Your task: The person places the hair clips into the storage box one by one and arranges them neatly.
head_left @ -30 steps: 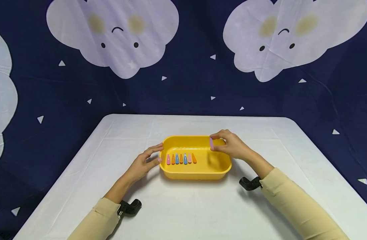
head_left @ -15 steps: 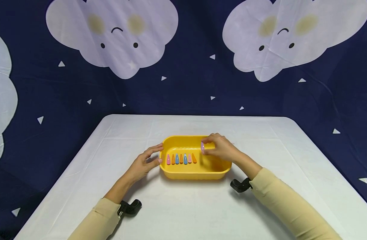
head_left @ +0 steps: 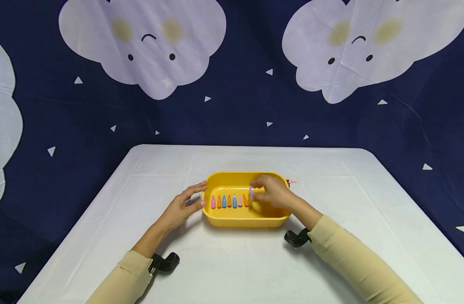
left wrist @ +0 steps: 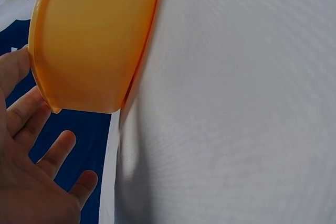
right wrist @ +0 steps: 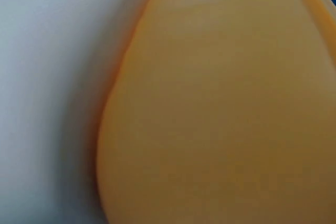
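Observation:
In the head view my right hand point(head_left: 273, 191) reaches into a yellow tub point(head_left: 247, 222) and pinches a purple hair clip point(head_left: 251, 193) between thumb and fingers. The clip is held lengthwise, just right of a row of several snap hair clips on the tub floor. At the row's right end lies an orange clip point(head_left: 245, 200), at its left end a pink clip point(head_left: 213, 202). My left hand point(head_left: 182, 209) touches the tub's left rim with thumb and fingertips, its fingers loosely extended. The right wrist view shows only the tub's outer wall point(right wrist: 220, 103); the hand is hidden there.
The tub stands on a white-covered table point(head_left: 232, 266). Behind its right end a small red and pink item point(head_left: 291, 182) peeks out past the rim. A dark blue cloth point(head_left: 247, 114) with cloud prints hangs behind the table.
My right hand has moved left and down into the tub with the purple hair clip, bringing it beside the row. The red and pink item has come into sight. My left hand stays put.

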A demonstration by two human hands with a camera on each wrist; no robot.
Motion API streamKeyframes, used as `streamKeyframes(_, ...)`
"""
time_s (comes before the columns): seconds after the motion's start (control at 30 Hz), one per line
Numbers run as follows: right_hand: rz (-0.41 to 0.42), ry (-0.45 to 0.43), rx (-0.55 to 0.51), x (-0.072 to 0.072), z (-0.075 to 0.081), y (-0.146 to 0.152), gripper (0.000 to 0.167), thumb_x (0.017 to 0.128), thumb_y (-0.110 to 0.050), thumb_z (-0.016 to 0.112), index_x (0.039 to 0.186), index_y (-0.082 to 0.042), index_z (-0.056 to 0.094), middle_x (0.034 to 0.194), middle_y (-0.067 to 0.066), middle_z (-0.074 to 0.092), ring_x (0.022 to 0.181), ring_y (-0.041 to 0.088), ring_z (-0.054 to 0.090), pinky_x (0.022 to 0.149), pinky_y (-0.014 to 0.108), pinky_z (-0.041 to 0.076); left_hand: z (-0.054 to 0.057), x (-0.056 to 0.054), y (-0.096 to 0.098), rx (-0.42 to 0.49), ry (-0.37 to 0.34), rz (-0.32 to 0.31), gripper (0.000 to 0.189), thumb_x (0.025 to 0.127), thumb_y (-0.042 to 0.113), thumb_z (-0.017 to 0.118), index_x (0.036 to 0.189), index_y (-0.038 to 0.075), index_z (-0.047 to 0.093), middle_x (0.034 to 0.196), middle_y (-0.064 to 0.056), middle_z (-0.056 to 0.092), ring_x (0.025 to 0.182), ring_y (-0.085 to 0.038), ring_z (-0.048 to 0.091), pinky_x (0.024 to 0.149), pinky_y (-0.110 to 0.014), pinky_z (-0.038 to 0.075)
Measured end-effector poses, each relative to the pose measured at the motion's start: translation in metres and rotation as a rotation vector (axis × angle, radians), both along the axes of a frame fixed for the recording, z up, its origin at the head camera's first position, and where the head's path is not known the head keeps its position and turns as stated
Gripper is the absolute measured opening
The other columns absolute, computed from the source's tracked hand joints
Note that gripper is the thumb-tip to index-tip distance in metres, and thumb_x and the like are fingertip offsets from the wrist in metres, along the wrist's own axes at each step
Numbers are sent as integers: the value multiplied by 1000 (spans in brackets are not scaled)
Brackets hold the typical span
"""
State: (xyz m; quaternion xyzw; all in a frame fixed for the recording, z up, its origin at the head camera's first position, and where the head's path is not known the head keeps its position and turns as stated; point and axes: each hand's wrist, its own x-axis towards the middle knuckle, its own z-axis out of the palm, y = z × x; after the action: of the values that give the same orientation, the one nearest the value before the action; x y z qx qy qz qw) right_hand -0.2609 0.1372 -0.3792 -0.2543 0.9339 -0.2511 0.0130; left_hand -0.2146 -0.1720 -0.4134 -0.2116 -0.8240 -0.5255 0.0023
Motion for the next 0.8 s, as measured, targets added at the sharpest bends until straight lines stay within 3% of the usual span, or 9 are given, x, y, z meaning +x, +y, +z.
streamKeyframes(0.5,-95,-193,21,-6,-9,-4,40,77,-25,76,110,-5,67,98,4,70,89,16,59,88,35,52,1,1,0,0,-9,-1,46,91,24,63,133,7,52,150,-5,41,143,-30,28,113,-61,22)
streamKeyframes(0.8,-97,-223,44,-7,-10,-8,41,75,-25,78,110,-6,67,93,3,68,86,16,57,85,32,51,-1,0,0,2,5,-6,46,91,22,63,133,6,51,150,-6,40,143,-32,28,113,-63,22)
